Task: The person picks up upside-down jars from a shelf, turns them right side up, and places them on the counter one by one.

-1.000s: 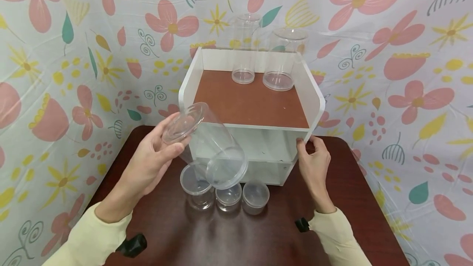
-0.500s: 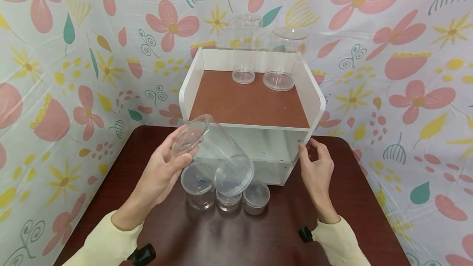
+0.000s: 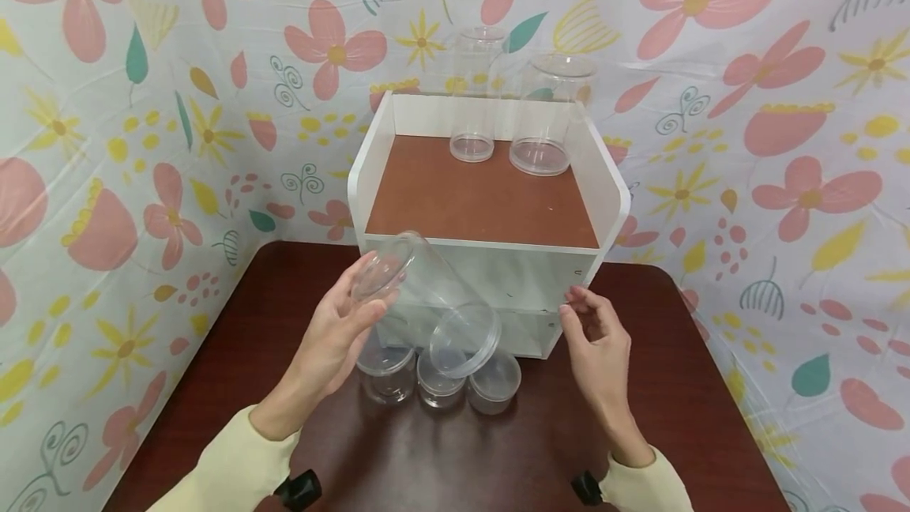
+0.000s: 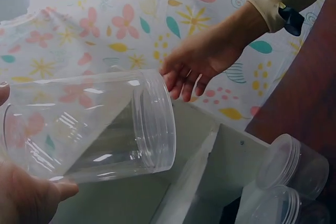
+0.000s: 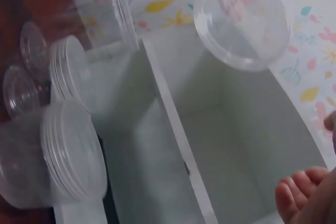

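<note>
My left hand [image 3: 334, 338] grips a large clear plastic jar [image 3: 441, 283] near its base end. The jar is tilted, its lidded end pointing down and right, above three smaller lidded jars. Those are a left jar [image 3: 387, 385], a middle jar [image 3: 439, 393] and a right jar [image 3: 494, 389], upright on the table before the shelf. My right hand [image 3: 599, 346] holds nothing, its fingers loosely bent beside the front right edge of the white shelf [image 3: 613, 204]. In the left wrist view the held jar [image 4: 94, 124] lies across the picture, apart from the right hand [image 4: 210, 59].
Two tall clear containers stand on the shelf's brown top: a narrow one [image 3: 472, 101] and a wider one [image 3: 543, 121]. Below are compartments split by a white divider [image 5: 176, 124]. The dark wooden table [image 3: 682, 385] meets a flower-patterned cloth backdrop [image 3: 746, 204].
My left hand has carried the tilted jar right and slightly down over the small jars. My right hand has let go of the shelf's edge and drawn back a little, downward.
</note>
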`<move>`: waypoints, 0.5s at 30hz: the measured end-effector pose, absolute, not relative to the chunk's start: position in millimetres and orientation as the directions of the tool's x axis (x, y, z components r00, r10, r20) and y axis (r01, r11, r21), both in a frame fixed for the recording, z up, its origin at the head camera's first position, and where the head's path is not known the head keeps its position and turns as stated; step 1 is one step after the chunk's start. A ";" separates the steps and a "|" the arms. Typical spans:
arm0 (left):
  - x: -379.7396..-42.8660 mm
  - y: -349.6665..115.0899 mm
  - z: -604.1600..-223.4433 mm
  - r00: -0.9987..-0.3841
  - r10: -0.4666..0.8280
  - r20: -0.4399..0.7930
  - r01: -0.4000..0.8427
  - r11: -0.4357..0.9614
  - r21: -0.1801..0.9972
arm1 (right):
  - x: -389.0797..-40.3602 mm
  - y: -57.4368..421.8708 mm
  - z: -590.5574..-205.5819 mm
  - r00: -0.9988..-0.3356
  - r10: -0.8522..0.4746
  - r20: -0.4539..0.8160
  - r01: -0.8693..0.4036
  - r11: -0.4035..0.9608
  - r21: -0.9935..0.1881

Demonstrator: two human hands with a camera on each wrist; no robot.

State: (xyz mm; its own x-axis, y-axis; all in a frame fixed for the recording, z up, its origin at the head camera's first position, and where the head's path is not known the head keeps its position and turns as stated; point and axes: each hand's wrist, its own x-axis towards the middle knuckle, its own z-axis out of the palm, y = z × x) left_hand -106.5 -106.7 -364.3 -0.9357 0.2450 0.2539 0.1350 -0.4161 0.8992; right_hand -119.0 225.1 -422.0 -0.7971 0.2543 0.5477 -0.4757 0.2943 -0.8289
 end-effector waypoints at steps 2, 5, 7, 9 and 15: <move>-108.4 -102.5 -367.5 -0.936 0.241 0.258 0.133 -0.438 0.889 | -117.3 223.2 -426.3 -0.816 0.183 0.548 -0.503 0.242 -0.830; -110.6 -97.9 -372.0 -0.936 0.237 0.262 0.126 -0.469 0.874 | -114.0 219.4 -430.4 -0.831 0.070 0.552 -0.532 0.191 -0.825; -111.9 -95.7 -375.3 -0.938 0.235 0.257 0.117 -0.481 0.869 | -112.0 216.9 -432.5 -0.830 0.002 0.558 -0.548 0.179 -0.817; -113.0 -93.9 -378.5 -0.938 0.237 0.252 0.109 -0.488 0.866 | -109.9 214.3 -433.9 -0.825 -0.061 0.562 -0.563 0.176 -0.808; -113.6 -88.1 -384.0 -0.934 0.247 0.257 0.104 -0.501 0.859 | -105.7 208.6 -439.7 -0.814 -0.192 0.549 -0.580 0.195 -0.791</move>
